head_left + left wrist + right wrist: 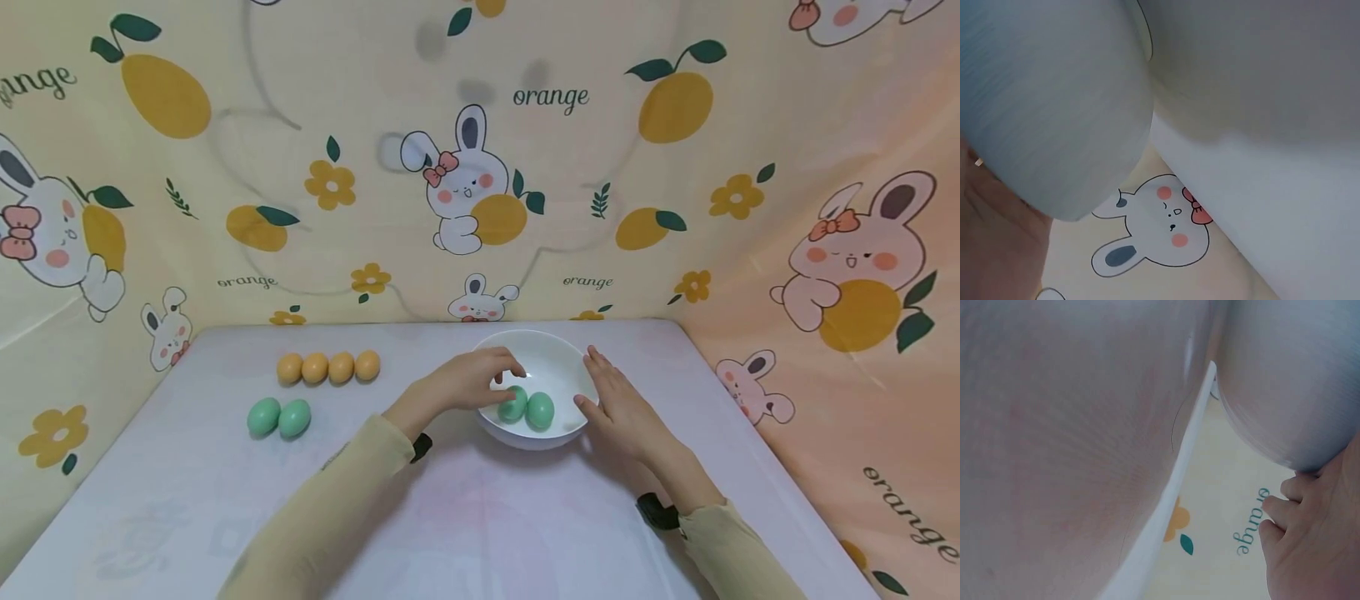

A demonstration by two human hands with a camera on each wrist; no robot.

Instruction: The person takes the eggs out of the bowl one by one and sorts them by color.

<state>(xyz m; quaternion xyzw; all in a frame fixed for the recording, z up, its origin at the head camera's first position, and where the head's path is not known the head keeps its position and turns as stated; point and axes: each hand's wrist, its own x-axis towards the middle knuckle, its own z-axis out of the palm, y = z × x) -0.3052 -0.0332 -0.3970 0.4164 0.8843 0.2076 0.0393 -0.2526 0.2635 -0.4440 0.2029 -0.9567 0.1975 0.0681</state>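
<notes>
A white bowl (529,438) stands near the back of the table with two green eggs, a left one (513,412) and a right one (540,412), inside it. Over the bowl's left rim reaches my left hand (472,381), its fingers bent loosely above the left egg and the thumb tip overlapping that egg's top. A gap shows between the index finger and the egg. My right hand (626,411) lies along the right side of the bowl with straight fingers at the rim. Both wrist views show the bowl's outer wall (1060,112) close up.
Several orange-yellow eggs (327,367) form a row at the back left. In front of them lie two more green eggs, side by side, a left one (263,417) and a right one (294,419). A printed cloth (570,175) hangs behind the table (465,533).
</notes>
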